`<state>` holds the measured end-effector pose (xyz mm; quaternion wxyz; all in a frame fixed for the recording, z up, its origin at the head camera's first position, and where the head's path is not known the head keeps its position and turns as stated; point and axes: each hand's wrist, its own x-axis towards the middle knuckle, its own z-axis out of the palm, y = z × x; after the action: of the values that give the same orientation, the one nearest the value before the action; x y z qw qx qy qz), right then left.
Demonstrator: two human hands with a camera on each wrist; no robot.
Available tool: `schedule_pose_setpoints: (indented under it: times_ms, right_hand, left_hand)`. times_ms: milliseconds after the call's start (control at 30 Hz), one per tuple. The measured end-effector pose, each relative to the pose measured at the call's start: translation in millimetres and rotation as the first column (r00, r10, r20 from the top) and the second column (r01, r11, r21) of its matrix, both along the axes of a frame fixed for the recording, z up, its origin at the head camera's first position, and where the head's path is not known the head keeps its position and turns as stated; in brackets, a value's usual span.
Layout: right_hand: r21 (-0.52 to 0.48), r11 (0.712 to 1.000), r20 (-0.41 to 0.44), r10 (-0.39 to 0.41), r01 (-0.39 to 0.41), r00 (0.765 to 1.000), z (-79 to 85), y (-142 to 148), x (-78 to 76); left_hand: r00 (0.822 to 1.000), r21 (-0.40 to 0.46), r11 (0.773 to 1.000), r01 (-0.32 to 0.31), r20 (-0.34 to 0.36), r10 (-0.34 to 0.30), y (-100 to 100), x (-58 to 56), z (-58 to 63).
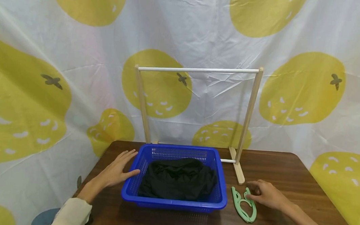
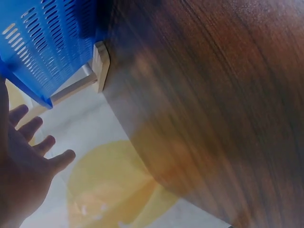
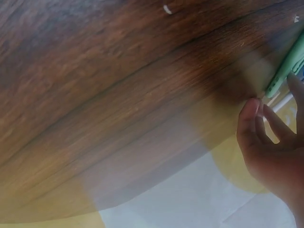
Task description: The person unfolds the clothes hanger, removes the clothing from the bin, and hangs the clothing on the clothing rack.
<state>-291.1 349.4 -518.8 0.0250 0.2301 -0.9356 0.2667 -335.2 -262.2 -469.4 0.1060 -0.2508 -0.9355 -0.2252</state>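
Note:
A blue plastic basket (image 1: 175, 203) stands on the table with a bundle of black cloth (image 1: 179, 180) inside. My left hand (image 1: 116, 170) is beside the basket's left rim, fingers spread, the thumb close to the rim. In the left wrist view the left hand (image 2: 28, 161) shows spread fingers below the basket's perforated wall (image 2: 47, 42). A light green folding hanger (image 1: 248, 216), folded up, lies right of the basket. My right hand (image 1: 267, 194) is at its upper right end, fingers loosely bent and thumb near it; whether they touch cannot be told. The right wrist view shows the hanger (image 3: 287, 66) only partly.
Behind the basket stands a wooden rack (image 1: 247, 119) with a white top bar (image 1: 197, 70); its right foot (image 1: 239, 171) reaches forward near the hanger. The brown wooden table (image 1: 281, 168) has a patterned curtain (image 1: 208, 36) behind it. A bluish round object (image 1: 44, 217) is at lower left.

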Motion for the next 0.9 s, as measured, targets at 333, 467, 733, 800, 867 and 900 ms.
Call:
schedule_pose_setpoints:
  times_ms: [333, 467, 733, 800, 867, 900]
  right_hand:
    - [-0.015, 1.000, 0.018, 0.025, -0.025, 1.000, -3.7, -0.6, -6.0]
    - [-0.058, 0.997, 0.087, 0.050, -0.045, 0.995, -2.7, 0.0, -6.9]
    - [-0.156, 0.988, 0.257, 0.056, -0.016, 0.965, -0.4, 1.9, -10.1]
    - [-0.160, 0.987, 0.259, 0.051, -0.009, 0.964, -0.4, 2.6, -10.0]
    - [-0.163, 0.987, 0.259, 0.042, 0.001, 0.965, 0.1, 3.1, -9.5]
    - [-0.167, 0.986, 0.260, 0.037, 0.007, 0.965, 0.5, 3.2, -9.0]
  left_hand:
    - [0.998, 0.039, 0.999, 0.007, 0.061, -0.009, 0.0, 0.9, -1.4]
    - [0.998, 0.039, 0.999, 0.006, 0.069, -0.008, 0.1, 0.1, -0.8]
    - [0.997, 0.035, 0.999, -0.002, 0.083, -0.001, 0.3, 0.7, -0.8]
    - [0.996, 0.038, 0.999, -0.001, 0.086, -0.002, 0.2, 1.1, -1.1]
    - [0.996, 0.044, 0.999, 0.000, 0.087, -0.004, 0.2, 0.9, -1.4]
    - [0.996, 0.044, 0.999, 0.000, 0.087, -0.004, 0.2, 0.8, -1.4]
